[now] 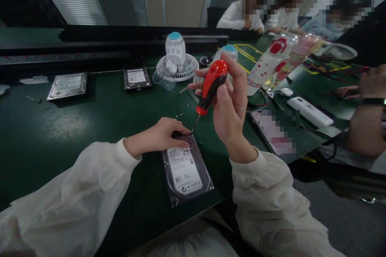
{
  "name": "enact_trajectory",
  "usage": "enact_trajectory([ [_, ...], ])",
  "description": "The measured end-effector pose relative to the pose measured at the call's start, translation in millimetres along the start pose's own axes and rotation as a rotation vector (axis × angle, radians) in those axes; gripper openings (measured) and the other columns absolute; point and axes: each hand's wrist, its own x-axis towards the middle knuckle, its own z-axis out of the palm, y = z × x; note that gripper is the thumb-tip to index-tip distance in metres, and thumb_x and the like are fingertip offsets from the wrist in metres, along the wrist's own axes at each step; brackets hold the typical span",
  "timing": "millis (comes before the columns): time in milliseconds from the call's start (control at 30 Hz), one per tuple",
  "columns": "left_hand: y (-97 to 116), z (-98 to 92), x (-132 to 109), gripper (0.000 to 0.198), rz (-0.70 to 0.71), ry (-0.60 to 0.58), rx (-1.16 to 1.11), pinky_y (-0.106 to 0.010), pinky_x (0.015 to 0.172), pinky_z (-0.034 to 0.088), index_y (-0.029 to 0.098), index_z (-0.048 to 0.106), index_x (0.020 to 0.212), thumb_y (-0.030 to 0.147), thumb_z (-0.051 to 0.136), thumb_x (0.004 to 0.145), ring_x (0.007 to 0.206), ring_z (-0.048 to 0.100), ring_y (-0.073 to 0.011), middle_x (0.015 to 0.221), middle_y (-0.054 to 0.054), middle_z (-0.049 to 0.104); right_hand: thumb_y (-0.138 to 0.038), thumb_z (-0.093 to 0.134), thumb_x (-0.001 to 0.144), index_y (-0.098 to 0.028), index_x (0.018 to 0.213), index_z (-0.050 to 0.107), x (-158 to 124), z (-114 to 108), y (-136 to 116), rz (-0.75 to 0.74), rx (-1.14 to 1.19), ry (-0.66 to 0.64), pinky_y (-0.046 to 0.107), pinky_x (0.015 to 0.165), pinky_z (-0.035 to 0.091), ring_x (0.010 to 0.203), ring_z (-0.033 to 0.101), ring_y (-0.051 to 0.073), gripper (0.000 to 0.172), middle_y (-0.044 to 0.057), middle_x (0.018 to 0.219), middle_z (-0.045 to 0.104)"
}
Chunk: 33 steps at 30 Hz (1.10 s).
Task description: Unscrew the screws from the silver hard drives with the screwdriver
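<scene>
A hard drive (185,168) with a white label lies on the green table in front of me. My left hand (164,134) grips its far end, thumb across the top and fingers at the far edge. My right hand (230,108) is closed around a red and black screwdriver (212,82). The screwdriver is tilted, and its thin shaft reaches down to the drive's far right corner; whether the tip sits in a screw is too small to tell. Several tiny screws (181,114) are scattered on the table just beyond the drive.
Two more hard drives, one silver (68,86) and one dark (136,79), lie farther back. Behind my right hand stand a white fan (175,54) and a clear cup (165,80). To the right are a phone (273,132), a white power bank (310,111), bottles, cables and another person's arm (368,116).
</scene>
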Motion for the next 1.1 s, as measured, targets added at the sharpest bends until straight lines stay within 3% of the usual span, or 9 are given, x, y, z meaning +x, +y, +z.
enact_trajectory([
  [200, -0.7, 0.1, 0.3, 0.038, 0.002, 0.000, 0.003, -0.032, 0.085, 0.047, 0.020, 0.072, 0.116, 0.043, 0.071, 0.087, 0.092, 0.069, -0.0190, 0.103, -0.004, 0.076, -0.065, 0.058, 0.082, -0.040, 0.126, 0.042, 0.3, 2.5, 0.0, -0.052, -0.167, 0.231, 0.037, 0.078, 0.063, 0.101, 0.064, 0.019, 0.054, 0.003, 0.119, 0.055],
  [300, 0.3, -0.8, 0.5, 0.037, -0.009, -0.004, 0.002, -0.032, 0.086, 0.047, 0.021, 0.072, 0.117, 0.043, 0.071, 0.087, 0.094, 0.069, -0.0195, 0.105, -0.004, 0.076, -0.069, 0.049, 0.084, -0.043, 0.130, 0.040, -0.3, 1.9, -0.7, 0.015, -0.075, 0.167, 0.040, 0.083, 0.063, 0.100, 0.065, 0.020, 0.054, 0.002, 0.125, 0.055],
  [400, 1.2, -1.0, 0.3, 0.037, -0.015, -0.002, 0.000, -0.031, 0.085, 0.048, 0.021, 0.073, 0.116, 0.044, 0.071, 0.087, 0.094, 0.069, -0.0199, 0.104, -0.004, 0.076, -0.060, 0.041, 0.091, -0.046, 0.132, 0.038, -0.8, 2.4, -1.3, 0.081, 0.007, 0.090, 0.042, 0.089, 0.061, 0.105, 0.066, 0.021, 0.044, 0.001, 0.127, 0.057],
  [533, 0.7, -0.1, 0.3, 0.037, -0.008, -0.002, 0.001, -0.031, 0.085, 0.048, 0.020, 0.073, 0.115, 0.043, 0.071, 0.087, 0.093, 0.070, -0.0194, 0.104, -0.004, 0.076, -0.056, 0.057, 0.086, -0.044, 0.132, 0.037, 0.1, 4.5, 0.7, -0.039, -0.044, 0.161, 0.042, 0.090, 0.060, 0.105, 0.064, 0.020, 0.051, 0.002, 0.122, 0.053],
  [633, 1.1, 0.0, 1.1, 0.035, -0.011, -0.002, 0.008, -0.031, 0.085, 0.047, 0.020, 0.073, 0.114, 0.041, 0.071, 0.086, 0.093, 0.070, -0.0195, 0.103, -0.004, 0.076, -0.059, 0.061, 0.085, -0.040, 0.131, 0.036, -0.1, 5.3, 1.2, -0.041, -0.093, 0.183, 0.040, 0.089, 0.061, 0.102, 0.065, 0.018, 0.056, 0.003, 0.118, 0.055],
  [867, 3.9, -1.6, 0.9, 0.036, -0.013, -0.010, 0.012, -0.032, 0.085, 0.047, 0.018, 0.072, 0.116, 0.040, 0.071, 0.087, 0.093, 0.070, -0.0192, 0.105, -0.005, 0.076, -0.060, 0.037, 0.096, -0.038, 0.136, 0.033, -4.1, 4.9, -1.9, 0.057, 0.031, 0.053, 0.045, 0.092, 0.060, 0.108, 0.068, 0.020, 0.046, 0.003, 0.119, 0.063],
  [1000, 2.2, -0.8, -0.1, 0.037, 0.001, -0.003, 0.009, -0.031, 0.085, 0.047, 0.019, 0.072, 0.116, 0.042, 0.071, 0.088, 0.092, 0.070, -0.0183, 0.103, -0.004, 0.076, -0.053, 0.054, 0.092, -0.037, 0.130, 0.037, -3.5, 6.3, -1.5, 0.037, -0.008, 0.102, 0.043, 0.096, 0.059, 0.111, 0.066, 0.020, 0.045, 0.002, 0.118, 0.061],
  [1100, 1.4, -0.5, 0.2, 0.035, 0.005, -0.003, 0.011, -0.030, 0.085, 0.047, 0.019, 0.073, 0.115, 0.041, 0.071, 0.088, 0.091, 0.070, -0.0179, 0.102, -0.004, 0.076, -0.052, 0.068, 0.084, -0.036, 0.126, 0.039, -3.8, 6.7, -0.6, 0.015, -0.036, 0.138, 0.042, 0.094, 0.060, 0.106, 0.066, 0.019, 0.054, 0.002, 0.118, 0.059],
])
